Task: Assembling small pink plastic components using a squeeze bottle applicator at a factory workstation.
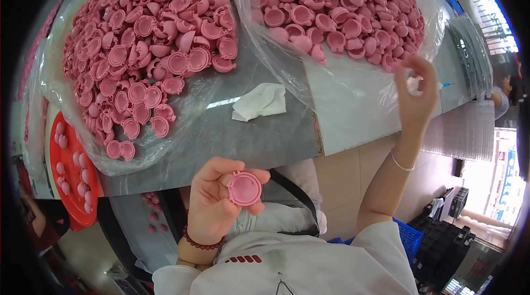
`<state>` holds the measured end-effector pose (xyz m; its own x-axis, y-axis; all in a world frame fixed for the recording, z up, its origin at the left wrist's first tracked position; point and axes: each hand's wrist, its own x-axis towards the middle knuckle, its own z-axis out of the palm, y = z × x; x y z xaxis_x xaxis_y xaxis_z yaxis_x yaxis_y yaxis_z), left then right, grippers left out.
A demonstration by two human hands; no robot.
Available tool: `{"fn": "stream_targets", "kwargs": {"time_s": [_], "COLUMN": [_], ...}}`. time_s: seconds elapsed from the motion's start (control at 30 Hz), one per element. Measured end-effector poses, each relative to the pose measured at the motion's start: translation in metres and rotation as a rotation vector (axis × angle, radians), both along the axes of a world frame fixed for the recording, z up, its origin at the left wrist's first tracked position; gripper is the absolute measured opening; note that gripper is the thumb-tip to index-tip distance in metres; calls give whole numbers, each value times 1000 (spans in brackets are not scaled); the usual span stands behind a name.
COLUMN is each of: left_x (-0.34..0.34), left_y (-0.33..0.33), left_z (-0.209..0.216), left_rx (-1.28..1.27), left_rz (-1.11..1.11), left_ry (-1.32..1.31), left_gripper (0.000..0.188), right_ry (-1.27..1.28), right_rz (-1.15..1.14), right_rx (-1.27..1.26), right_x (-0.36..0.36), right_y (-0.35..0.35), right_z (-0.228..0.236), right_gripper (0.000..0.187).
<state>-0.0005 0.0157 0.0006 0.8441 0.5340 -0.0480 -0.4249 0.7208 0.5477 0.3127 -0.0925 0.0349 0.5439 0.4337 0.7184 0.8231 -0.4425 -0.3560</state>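
My left hand is in front of my chest, its fingers closed around a pink round plastic case half. The hollow, rimmed side of that piece faces up, and a small hinge tab shows at its edge. Out to the right, my right hand is raised beside the right-hand heap of pink plastic shells. Its fingers are bent in toward the thumb. Something pink shows at the fingertips, but whether it is held or part of the heap behind is unclear.
A larger heap of open pink cases lies on clear plastic sheeting at the left. Between the heaps rests a crumpled white tissue on the grey table. A red tray carries several pink balls. Clear plastic trays stand far right, near another person.
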Motion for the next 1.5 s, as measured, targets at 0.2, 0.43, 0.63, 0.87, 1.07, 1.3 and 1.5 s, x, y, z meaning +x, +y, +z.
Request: {"fn": "stream_targets", "kwargs": {"time_s": [0.2,0.43,0.63,0.87,1.07,1.3,1.5], "left_x": [2,3,3,0,8,10,9], "left_y": [0,6,5,2,0,-3,-4], "left_z": [0,0,7,5,15,3,1], "left_rx": [79,44,21,48,179,475,523], "left_rz": [3,-27,42,62,163,113,140], "left_ry": [-38,4,106,133,269,166,184], "left_gripper": [44,46,50,51,50,44,38], "right_ry": [339,968,619,404,444,561,579], "right_rz": [159,855,730,615,693,986,1042], "right_rx": [-122,-196,-355,-476,-415,-65,-30], "right_x": [-2,-108,-108,-103,-102,-141,-143], "right_y": [7,16,25,15,14,25,25], "right_z": [5,-9,-3,3,-4,-3,-18], "right_gripper": [29,32,31,36,39,38,40]}}
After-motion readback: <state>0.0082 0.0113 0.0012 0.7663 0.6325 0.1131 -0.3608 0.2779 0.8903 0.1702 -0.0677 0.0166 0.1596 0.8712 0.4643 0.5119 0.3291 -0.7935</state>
